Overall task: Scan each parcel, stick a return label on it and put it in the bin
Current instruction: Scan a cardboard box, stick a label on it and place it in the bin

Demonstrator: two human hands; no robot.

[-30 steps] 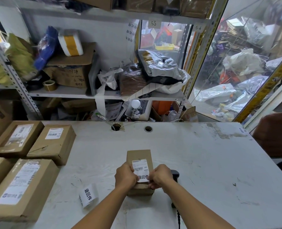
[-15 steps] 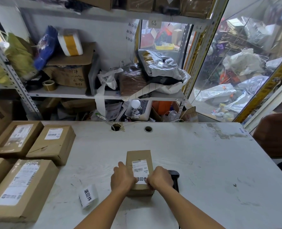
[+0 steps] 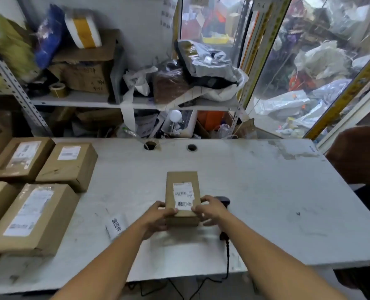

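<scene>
Parcel: small brown carton, lying flat near the front middle of the table. Top face carries a white shipping label with barcodes, print too small to read. Over that label's near end sits a white return label printed 退回件 in bold black characters.

Left hand: fingers curled round the parcel's near-left corner, thumb on the top edge beside the return label.

Right hand: fingers curled on the parcel's near-right edge, thumb tip at the return label's right end.

Scanner: black, lying on the table just right of the parcel, mostly behind the right hand; its coiled cable runs over the front edge.

Loose label: white, same 退回件 print, flat on the table left of the left forearm.

Boxes: four cartons in full view at the table's left end, each with a white shipping label, text unreadable.

Shelf: behind the table; holds a tape roll, worn cartons and bagged parcels.
</scene>
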